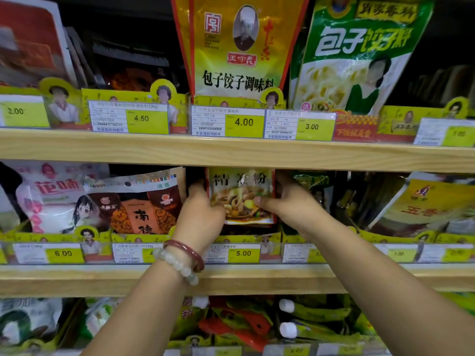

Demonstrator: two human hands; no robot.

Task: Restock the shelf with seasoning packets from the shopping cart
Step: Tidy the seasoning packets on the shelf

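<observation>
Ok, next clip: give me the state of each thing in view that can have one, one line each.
Left hand: grips the seasoning packet's left edge.
Right hand: pinches the packet's right side, thumb on its front.
Seasoning packet: upright, facing out, held in the middle shelf slot above the 5.00 tag.
Yellow packet: standing upright on the top shelf.
Green packet: upright, leaning slightly right.

Light is even and fairly bright on the packet fronts, while the shelf recesses behind them fall into deep shadow. The red-and-white packet (28, 42) at the upper left is smeared with blur. Wide-angle distortion bows the pale wooden shelf edges (231, 151), and the lower corners go soft.
</observation>
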